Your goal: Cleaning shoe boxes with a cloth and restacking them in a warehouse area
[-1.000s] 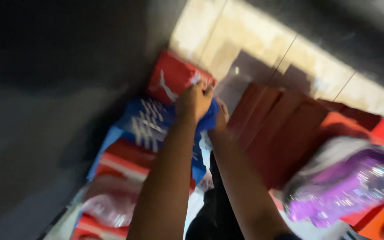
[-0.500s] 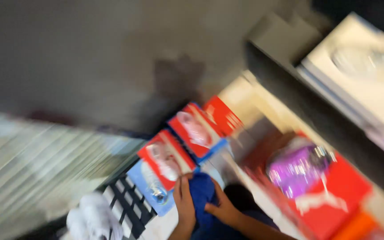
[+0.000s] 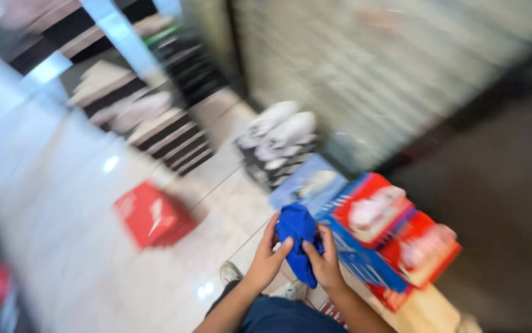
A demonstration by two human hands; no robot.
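Both my hands hold a crumpled blue cloth [image 3: 297,237] in front of me, low in the head view. My left hand [image 3: 267,259] grips its left side with the thumb pressed on the fabric. My right hand [image 3: 324,262] grips its right side and lower end. Just to the right lie stacked shoe boxes, red ones [image 3: 371,213] and a blue one [image 3: 358,259], some with pale shoes on top. The picture is blurred by motion.
A single red shoe box [image 3: 153,214] sits on the pale tiled floor to the left. White shoes [image 3: 278,132] rest on a dark stack farther back. Shelving with boxes [image 3: 136,105] stands at the upper left, and a dark wall runs along the right.
The view has swung round sharply. My hands came off the stacked boxes and now hold the blue cloth together, with the boxes to their right.
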